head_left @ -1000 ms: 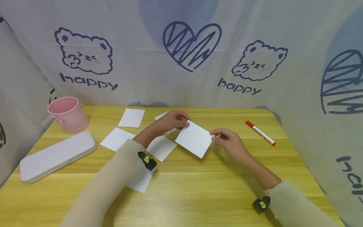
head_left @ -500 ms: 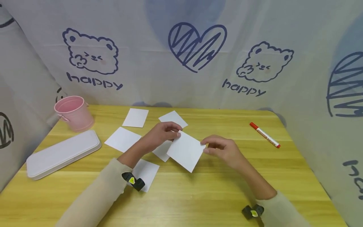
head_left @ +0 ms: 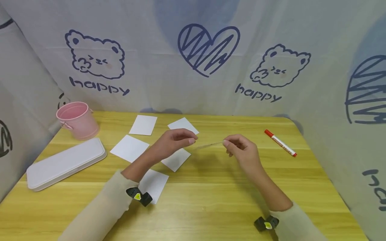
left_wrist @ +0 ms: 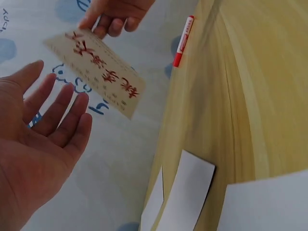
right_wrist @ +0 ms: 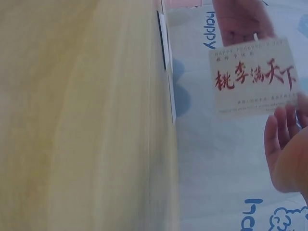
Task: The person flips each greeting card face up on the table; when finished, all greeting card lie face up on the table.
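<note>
A square card [left_wrist: 94, 70] is pinched near one corner by my right hand [head_left: 245, 152]. Large red Chinese characters and small print mark the face turned away from the head camera, as both wrist views show. Seen from the head, the card [head_left: 210, 144] is a thin line, nearly edge-on above the table. My left hand [head_left: 173, 142] is near the card's other end; in the left wrist view its fingers [left_wrist: 57, 108] are spread, apart from the card. Several white cards [head_left: 129, 148] lie blank side up around and beneath my left arm.
At the far left stands a pink bucket [head_left: 82, 125], with a long white case [head_left: 66, 164] in front of it. A red-and-white marker [head_left: 280, 143] lies at the right. A printed cloth [head_left: 150, 60] hangs behind the wooden table [head_left: 211, 214].
Both hands held the card, bringing it nearer and leftward, white side up. Now the left hand has let go, and the right has swung the card edge-on, slightly right and away.
</note>
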`<control>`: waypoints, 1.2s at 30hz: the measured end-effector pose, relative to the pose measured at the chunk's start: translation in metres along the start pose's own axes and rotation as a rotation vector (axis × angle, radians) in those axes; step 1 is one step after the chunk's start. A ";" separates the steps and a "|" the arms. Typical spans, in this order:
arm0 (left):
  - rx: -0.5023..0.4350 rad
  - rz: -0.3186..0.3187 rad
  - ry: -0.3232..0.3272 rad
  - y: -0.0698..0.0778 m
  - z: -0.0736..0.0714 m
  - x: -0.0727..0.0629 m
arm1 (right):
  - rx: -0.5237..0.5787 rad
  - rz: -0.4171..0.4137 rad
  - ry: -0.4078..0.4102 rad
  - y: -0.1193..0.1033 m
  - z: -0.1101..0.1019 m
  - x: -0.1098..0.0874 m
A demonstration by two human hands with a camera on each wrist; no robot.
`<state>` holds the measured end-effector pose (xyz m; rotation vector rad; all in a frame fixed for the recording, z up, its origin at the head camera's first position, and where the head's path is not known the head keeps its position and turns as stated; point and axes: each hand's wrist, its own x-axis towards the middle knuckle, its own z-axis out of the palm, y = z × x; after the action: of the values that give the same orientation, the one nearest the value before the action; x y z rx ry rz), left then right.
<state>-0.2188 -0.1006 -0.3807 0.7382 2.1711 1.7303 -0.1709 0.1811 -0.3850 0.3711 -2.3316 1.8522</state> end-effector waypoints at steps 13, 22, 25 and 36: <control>-0.008 0.017 0.109 0.008 0.014 -0.001 | -0.038 0.083 0.018 0.003 0.002 0.003; 0.162 0.027 0.080 0.009 0.025 0.004 | -0.268 0.032 -0.165 -0.006 0.006 0.008; 0.190 0.027 0.043 0.009 0.029 0.006 | -0.292 0.024 -0.217 -0.007 0.007 0.009; 0.158 -0.005 0.012 -0.006 0.019 0.011 | -0.231 0.077 -0.102 0.009 -0.021 0.006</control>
<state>-0.2195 -0.0800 -0.3896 0.7608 2.3363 1.5782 -0.1801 0.2023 -0.3867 0.3586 -2.6278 1.6050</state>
